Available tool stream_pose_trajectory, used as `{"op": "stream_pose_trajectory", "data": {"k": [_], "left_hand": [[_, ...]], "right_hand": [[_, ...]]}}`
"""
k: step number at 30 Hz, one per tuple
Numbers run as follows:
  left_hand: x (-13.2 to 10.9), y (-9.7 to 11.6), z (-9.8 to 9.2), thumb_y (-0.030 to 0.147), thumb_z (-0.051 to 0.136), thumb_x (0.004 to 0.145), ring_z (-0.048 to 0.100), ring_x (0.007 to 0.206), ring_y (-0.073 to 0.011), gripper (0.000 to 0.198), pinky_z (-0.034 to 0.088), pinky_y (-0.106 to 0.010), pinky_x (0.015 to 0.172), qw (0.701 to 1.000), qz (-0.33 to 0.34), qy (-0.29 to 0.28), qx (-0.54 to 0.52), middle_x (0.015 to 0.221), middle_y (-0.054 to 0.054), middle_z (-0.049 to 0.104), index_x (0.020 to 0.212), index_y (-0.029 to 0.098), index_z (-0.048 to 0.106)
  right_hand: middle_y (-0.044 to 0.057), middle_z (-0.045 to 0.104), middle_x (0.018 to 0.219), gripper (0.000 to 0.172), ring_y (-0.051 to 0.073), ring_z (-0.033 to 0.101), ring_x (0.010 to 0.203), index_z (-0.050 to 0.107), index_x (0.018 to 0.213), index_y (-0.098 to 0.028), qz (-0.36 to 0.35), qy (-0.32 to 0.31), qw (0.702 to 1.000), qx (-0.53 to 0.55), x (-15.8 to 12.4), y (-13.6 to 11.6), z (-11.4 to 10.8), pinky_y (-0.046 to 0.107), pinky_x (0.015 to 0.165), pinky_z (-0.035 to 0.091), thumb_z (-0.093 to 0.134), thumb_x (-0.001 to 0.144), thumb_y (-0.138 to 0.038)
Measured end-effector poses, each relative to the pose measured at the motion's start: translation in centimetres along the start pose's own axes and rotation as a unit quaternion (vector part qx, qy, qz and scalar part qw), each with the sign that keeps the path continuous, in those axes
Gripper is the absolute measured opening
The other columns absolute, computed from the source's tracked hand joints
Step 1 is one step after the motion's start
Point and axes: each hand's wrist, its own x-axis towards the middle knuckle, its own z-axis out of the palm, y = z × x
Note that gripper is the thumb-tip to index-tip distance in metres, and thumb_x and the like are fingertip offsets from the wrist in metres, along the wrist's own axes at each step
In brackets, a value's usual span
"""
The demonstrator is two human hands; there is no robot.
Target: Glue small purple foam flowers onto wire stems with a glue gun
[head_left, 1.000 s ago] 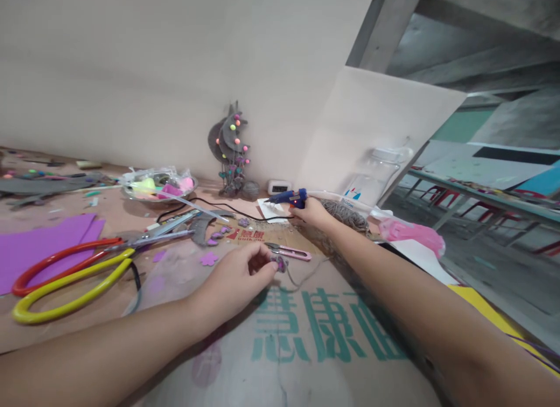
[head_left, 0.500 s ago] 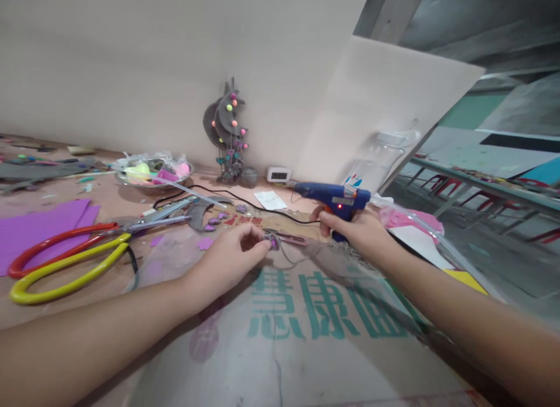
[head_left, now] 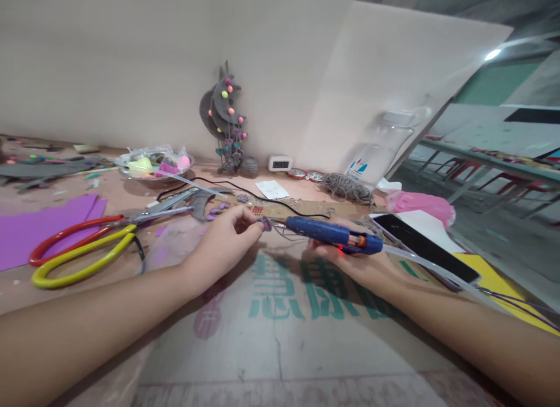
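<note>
Between thumb and forefinger, my left hand point(head_left: 234, 237) pinches a small purple and grey felt piece point(head_left: 266, 223), with grey yarn trailing from it to the right. My right hand point(head_left: 335, 252) grips a blue hot glue gun point(head_left: 335, 232), now lying on its side, its nozzle pointing left toward the felt piece. A red light glows under its body, and a clear glue stick point(head_left: 411, 255) sticks out behind. Whether the nozzle touches the felt I cannot tell. Beyond my left hand lie a grey felt crescent point(head_left: 201, 206) and small purple felt pieces point(head_left: 217, 210).
Scissors with red and yellow handles point(head_left: 83, 249) lie left by purple sheets point(head_left: 48, 226). Farther back are a metal bowl point(head_left: 149, 184), a hanging moon ornament point(head_left: 225, 118), a small clock point(head_left: 280, 162), grey yarn point(head_left: 347, 188) and a bottle point(head_left: 380, 150). At right rests a phone point(head_left: 424, 246).
My right hand has lowered the glue gun and rolled it onto its side, bringing the nozzle near the felt piece. My left hand still pinches the piece. The view has shifted slightly.
</note>
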Motion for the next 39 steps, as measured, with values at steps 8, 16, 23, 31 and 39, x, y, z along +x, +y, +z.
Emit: {"op": "stream_pose_trajectory", "data": {"k": [8,16,23,31,39], "left_hand": [[-0.09,0.06,0.01,0.028,0.053,0.075,0.053,0.059,-0.0134,0.013,0.039,-0.025,0.059,1.000,-0.003,-0.001,0.005,0.060,0.003,0.056,0.069,0.019,0.048],[-0.31,0.42,0.00,0.025,0.052,0.075,0.052,0.059,-0.0128,0.009,0.038,-0.025,0.058,1.000,0.019,-0.008,0.020,0.062,0.003,0.055,0.069,0.018,0.049],[-0.27,0.23,-0.04,0.026,0.052,0.076,0.053,0.061,-0.0132,0.011,0.039,-0.025,0.059,0.999,0.022,-0.014,0.027,0.063,0.002,0.056,0.070,0.018,0.049],[-0.28,0.28,-0.01,0.025,0.052,0.076,0.054,0.061,-0.0137,0.009,0.040,-0.026,0.060,0.999,0.023,-0.018,0.020,0.063,0.002,0.057,0.071,0.018,0.049],[-0.36,0.48,0.03,0.025,0.052,0.074,0.053,0.062,-0.0136,0.009,0.039,-0.024,0.059,0.999,0.029,-0.014,0.019,0.064,0.002,0.056,0.069,0.018,0.050]], "right_hand": [[0.000,0.058,0.065,0.019,0.018,0.054,0.059,0.056,0.073,-0.021,0.034,-0.016,0.999,-0.021,0.18,0.08,0.57,0.030,0.052,0.042,0.064,0.069,-0.037],[0.001,0.056,0.069,0.017,0.020,0.055,0.063,0.054,0.073,-0.023,0.033,0.002,0.999,-0.009,0.37,0.40,0.53,0.033,0.057,0.044,0.060,0.071,-0.038],[0.000,0.055,0.066,0.019,0.019,0.053,0.062,0.052,0.070,-0.022,0.040,0.002,0.999,-0.019,0.29,0.32,0.64,0.032,0.055,0.042,0.062,0.070,-0.039],[-0.001,0.053,0.063,0.018,0.017,0.051,0.058,0.051,0.069,-0.022,0.058,0.004,0.998,-0.014,0.29,-0.22,0.70,0.030,0.053,0.041,0.061,0.070,-0.036],[-0.001,0.053,0.065,0.020,0.016,0.052,0.061,0.051,0.070,-0.021,0.059,-0.005,0.998,-0.028,0.31,0.45,0.78,0.028,0.054,0.041,0.060,0.072,-0.038]]}}
